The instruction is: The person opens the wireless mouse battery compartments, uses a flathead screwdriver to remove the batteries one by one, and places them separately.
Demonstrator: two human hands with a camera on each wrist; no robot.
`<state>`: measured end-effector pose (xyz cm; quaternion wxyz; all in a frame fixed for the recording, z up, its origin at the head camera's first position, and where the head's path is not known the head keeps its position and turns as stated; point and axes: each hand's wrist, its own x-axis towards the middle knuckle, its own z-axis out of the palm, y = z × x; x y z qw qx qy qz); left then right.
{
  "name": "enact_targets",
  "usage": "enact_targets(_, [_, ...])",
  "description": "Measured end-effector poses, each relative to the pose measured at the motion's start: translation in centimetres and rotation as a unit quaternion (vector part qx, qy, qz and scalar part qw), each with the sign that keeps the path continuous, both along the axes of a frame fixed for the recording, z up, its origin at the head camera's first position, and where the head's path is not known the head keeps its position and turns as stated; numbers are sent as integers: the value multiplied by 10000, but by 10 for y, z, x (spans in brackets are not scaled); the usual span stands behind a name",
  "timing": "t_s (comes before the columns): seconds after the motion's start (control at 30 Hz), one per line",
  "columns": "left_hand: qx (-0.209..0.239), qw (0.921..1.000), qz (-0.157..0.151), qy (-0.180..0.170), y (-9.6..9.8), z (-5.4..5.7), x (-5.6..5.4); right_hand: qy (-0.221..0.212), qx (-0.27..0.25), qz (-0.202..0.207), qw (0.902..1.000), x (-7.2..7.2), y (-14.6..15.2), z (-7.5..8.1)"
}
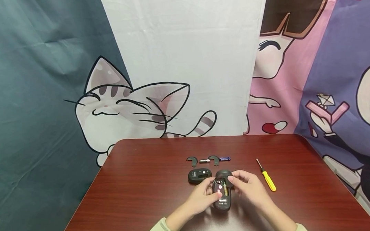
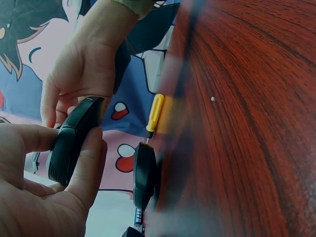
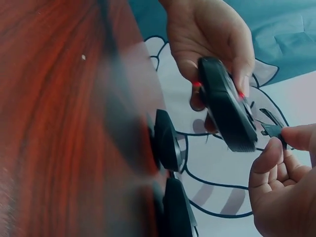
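A black computer mouse (image 1: 222,205) is held underside up in my left hand (image 1: 202,196), fingers and thumb on its two sides. Its battery compartment is uncovered, and a battery (image 1: 226,190) lies inside. My right hand (image 1: 251,188) pinches a small dark battery cover (image 3: 272,130) between thumb and finger, close beside the mouse's far end. In the right wrist view the cover is apart from the mouse (image 3: 224,106). On the table, a second mouse (image 1: 195,176) lies underside up to the left, and a third mouse (image 1: 223,172) is partly hidden behind the held one.
Behind the mice, two curved dark covers (image 1: 192,160) and two batteries (image 1: 224,159) lie in a row. A screwdriver with a yellow handle (image 1: 269,181) rests to the right. A printed cartoon curtain (image 1: 188,60) hangs behind the table's far edge (image 1: 161,138).
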<state>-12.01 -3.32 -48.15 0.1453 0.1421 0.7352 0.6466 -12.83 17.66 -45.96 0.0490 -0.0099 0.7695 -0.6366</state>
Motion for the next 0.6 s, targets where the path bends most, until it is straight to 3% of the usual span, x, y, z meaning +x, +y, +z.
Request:
enact_targets(0.33, [48, 10000, 3, -15, -2, -2, 1, 278, 403, -155, 9987, -16, 16, 9])
enact_targets(0.6, [77, 9999, -46, -54, -4, 0, 3, 354, 335, -145, 9987, -32, 27, 10])
